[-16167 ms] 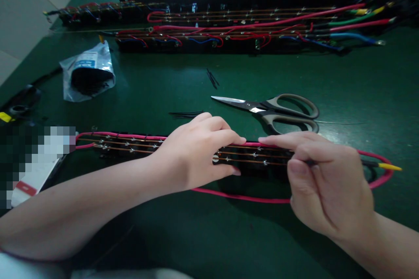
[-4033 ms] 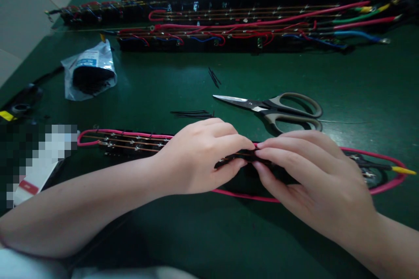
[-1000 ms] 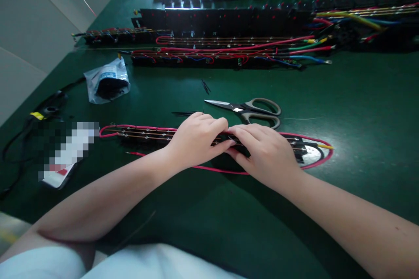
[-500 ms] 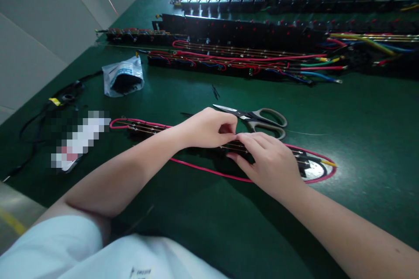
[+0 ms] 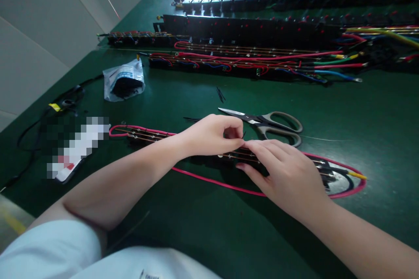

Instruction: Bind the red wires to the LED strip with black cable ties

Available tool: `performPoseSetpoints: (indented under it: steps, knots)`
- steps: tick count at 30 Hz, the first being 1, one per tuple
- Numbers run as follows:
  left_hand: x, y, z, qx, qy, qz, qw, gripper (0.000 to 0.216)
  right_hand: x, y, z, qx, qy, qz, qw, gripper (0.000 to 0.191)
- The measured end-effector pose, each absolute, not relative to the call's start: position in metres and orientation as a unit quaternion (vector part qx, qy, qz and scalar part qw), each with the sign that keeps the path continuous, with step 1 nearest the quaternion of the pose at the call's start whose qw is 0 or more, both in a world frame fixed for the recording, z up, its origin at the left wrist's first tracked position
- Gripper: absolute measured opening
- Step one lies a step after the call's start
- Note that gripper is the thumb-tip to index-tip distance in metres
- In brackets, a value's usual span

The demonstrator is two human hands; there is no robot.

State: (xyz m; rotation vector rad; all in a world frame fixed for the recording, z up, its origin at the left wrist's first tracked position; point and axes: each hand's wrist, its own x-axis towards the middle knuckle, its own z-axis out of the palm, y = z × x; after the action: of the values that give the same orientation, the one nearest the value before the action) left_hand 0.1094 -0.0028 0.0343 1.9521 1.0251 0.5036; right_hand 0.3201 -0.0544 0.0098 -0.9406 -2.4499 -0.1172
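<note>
A long black strip [image 5: 144,137] with copper-coloured rods along it lies on the table, a red cable [image 5: 209,179] looping round it. My left hand [image 5: 216,136] is closed in a pinch above the strip's middle. A thin dark end, which looks like a cable tie [image 5: 244,134], pokes out by its fingertips. My right hand [image 5: 291,172] lies over the strip, thumb on the near side and fingers on the far side, gripping it. Its index fingertip meets the left fingertips. Both hands hide the strip's middle. At the right end a yellow-sleeved lead [image 5: 356,175] shows.
Scissors [image 5: 262,120] lie partly open just beyond my hands. Several loose black ties [image 5: 220,94] are behind them. At left are a clear bag [image 5: 126,79] of black pieces, a blurred-out white object [image 5: 81,144] and a black cable [image 5: 36,124]. More wired strips [image 5: 248,63] cross the back.
The view has shifted slightly, so the strip and scissors appear farther right and lower. A thin dark end now shows above the left fingertips. Both hands keep nearly the same pose.
</note>
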Motion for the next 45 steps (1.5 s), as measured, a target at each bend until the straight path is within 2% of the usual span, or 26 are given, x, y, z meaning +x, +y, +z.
performPoseSetpoints:
  steps: [6, 12, 25, 31, 45]
  knots:
    - [0.11, 0.0016, 0.0327, 0.746, 0.429, 0.232, 0.453, 0.01, 0.3209, -0.0548, 0.0106, -0.349, -0.902, -0.033, 0.252, 0.03]
    - [0.1094, 0.0017, 0.0308, 0.763, 0.402, 0.263, 0.431, 0.008, 0.321, -0.0552, 0.0111, -0.35, -0.903, -0.029, 0.247, 0.03]
    - [0.1086, -0.0011, 0.0318, 0.791, 0.394, 0.238, 0.403, 0.009, 0.3207, -0.0548, 0.0107, -0.346, -0.906, -0.032, 0.241, 0.031]
    - [0.1092, -0.0026, 0.0362, 0.782, 0.402, 0.218, 0.424, 0.012, 0.3216, -0.0556, 0.0116, -0.353, -0.904, -0.031, 0.238, 0.03]
    - [0.1074, -0.0016, 0.0324, 0.793, 0.382, 0.225, 0.418, 0.004, 0.3215, -0.0558, 0.0123, -0.344, -0.908, -0.026, 0.238, 0.029]
